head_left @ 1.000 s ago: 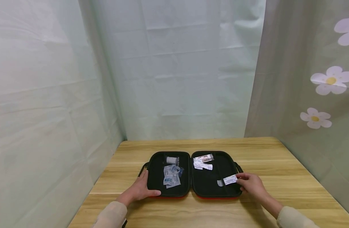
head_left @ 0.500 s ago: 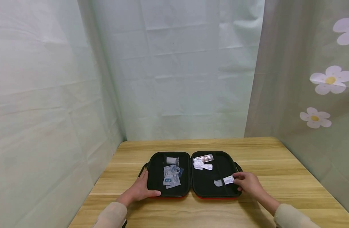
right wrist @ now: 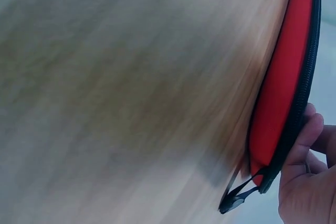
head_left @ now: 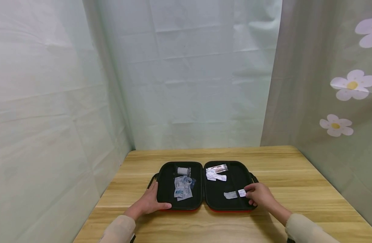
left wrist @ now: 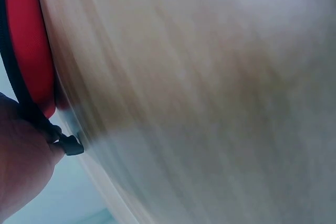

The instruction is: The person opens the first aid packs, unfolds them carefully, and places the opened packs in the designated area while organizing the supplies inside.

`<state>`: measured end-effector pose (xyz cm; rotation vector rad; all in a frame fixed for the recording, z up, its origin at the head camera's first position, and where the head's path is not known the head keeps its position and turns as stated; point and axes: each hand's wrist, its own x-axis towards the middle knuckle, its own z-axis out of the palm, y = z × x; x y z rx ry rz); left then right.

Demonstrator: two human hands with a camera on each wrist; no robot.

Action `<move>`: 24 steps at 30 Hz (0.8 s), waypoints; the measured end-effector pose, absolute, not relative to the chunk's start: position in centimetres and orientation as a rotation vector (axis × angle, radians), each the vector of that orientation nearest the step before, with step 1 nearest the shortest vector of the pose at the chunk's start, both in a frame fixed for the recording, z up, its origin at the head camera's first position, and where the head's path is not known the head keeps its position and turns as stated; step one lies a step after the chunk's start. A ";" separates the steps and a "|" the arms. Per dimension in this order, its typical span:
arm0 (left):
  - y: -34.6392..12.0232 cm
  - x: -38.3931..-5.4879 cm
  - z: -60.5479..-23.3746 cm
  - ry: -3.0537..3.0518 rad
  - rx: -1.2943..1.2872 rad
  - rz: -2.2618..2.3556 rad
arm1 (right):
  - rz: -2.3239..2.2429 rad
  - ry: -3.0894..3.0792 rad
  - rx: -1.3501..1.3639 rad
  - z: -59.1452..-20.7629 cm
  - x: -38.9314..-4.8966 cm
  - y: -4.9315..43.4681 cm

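Note:
An open first-aid case (head_left: 214,206), black inside and red outside, lies flat on the table. In its right half, my right hand (head_left: 260,195) pinches the right end of a small flat white packet (head_left: 242,193). A greyish part shows left of a dark strap (head_left: 236,184); the packet seems to run under it. My left hand (head_left: 148,199) rests on the case's left near corner, its thumb along the near rim and its fingers at the left side. In the left wrist view, part of that hand (left wrist: 23,156) shows by a black strap. The right fingertips' contact is hidden in the right wrist view.
A rolled bandage (head_left: 183,171), a clear tape roll (head_left: 188,181) and flat packets (head_left: 180,192) lie in the left half. White packets (head_left: 214,176) and a long shiny packet (head_left: 217,168) lie at the right half's far left. Pale curtains (head_left: 192,84) enclose the wooden table (head_left: 283,162).
My right hand has moved left, pushing the packet further under the strap, so more of its greyish part shows on the left. My left hand has stayed in place.

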<state>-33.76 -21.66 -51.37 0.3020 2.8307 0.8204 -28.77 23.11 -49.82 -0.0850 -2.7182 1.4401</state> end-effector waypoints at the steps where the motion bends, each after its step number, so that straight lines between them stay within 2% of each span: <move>1: -21.7 -33.8 -51.4 2.831 0.302 0.818 | 1.432 -2.730 -0.084 -49.8 -28.8 23.0; 9: -21.7 -33.9 -51.4 2.830 0.322 0.830 | 1.321 -2.828 -0.148 -49.5 -28.9 22.4; 15: -21.7 -33.9 -51.5 2.832 0.306 0.825 | 1.298 -2.869 -0.088 -49.3 -29.1 21.6; 24: -21.8 -33.9 -51.6 2.835 0.308 0.829 | 1.481 -2.909 -0.220 -49.3 -29.7 21.1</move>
